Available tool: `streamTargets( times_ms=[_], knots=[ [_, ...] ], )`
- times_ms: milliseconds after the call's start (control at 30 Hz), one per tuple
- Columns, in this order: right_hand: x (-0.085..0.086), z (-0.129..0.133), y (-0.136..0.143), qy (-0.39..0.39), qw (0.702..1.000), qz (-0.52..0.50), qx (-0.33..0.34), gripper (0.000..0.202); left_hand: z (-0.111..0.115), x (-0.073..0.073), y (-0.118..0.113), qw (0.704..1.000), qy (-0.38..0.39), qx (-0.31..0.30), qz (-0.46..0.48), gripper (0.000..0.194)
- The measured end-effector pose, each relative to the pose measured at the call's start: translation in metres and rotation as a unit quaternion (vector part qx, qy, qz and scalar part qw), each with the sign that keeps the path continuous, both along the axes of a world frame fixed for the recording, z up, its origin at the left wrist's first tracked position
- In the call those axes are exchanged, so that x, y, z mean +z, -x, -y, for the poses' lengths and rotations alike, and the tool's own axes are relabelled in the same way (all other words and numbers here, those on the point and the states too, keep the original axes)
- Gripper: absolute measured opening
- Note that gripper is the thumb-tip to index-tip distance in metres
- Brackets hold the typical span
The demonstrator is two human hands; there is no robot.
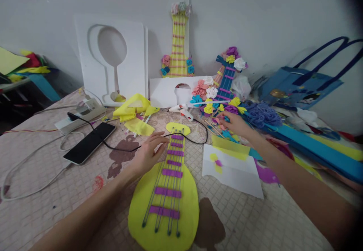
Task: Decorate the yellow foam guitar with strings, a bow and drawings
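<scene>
A flat yellow paper lute (pixel 185 175) lies on the table before me, with purple strips across it and dark strings running lengthwise. My left hand (pixel 151 149) is beside its neck, fingers stretched out, fingertips at the neck's left edge by the black cable (pixel 197 142). Farther right, my right hand (pixel 234 123) reaches into a pile of coloured paper scraps and paper flowers (pixel 208 108). Its fingers are drawn together among pink and blue bits; whatever is between them is too small to make out. A white glue gun (pixel 183 110) lies left of that hand.
A phone (pixel 90 143) and a power strip (pixel 81 118) with cables lie at left. White cut-out boards (pixel 133 62) and two decorated instruments stand against the wall. White paper (pixel 232 173), blue yarn (pixel 262 115) and a blue bag (pixel 297 82) are at right.
</scene>
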State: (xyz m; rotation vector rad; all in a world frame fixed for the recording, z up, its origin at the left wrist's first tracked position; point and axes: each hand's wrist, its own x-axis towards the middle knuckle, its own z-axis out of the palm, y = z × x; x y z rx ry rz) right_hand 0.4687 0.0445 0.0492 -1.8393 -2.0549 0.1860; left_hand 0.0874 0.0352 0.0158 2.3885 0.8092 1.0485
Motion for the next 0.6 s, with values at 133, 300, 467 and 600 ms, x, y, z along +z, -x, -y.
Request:
streamTargets(
  times_ms=[133,300,467,600],
  knots=[
    [-0.025,-0.017,0.019,-0.004,0.999,0.017,0.03,0.009,0.001,0.0,0.0,1.0,-0.001,-0.002,-0.003,0.018],
    [-0.029,-0.034,0.017,-0.039,0.999,0.019,-0.012,0.004,0.001,0.001,0.003,1.0,0.002,0.007,-0.001,0.018],
    [0.007,-0.04,-0.024,-0.083,0.989,0.005,-0.121,0.014,0.0,0.0,0.003,1.0,-0.005,0.004,-0.003,0.018],
    [0.014,-0.036,-0.038,-0.091,0.982,0.01,-0.168,0.021,0.001,-0.003,0.002,1.0,-0.003,0.004,-0.009,0.019]
  ],
)
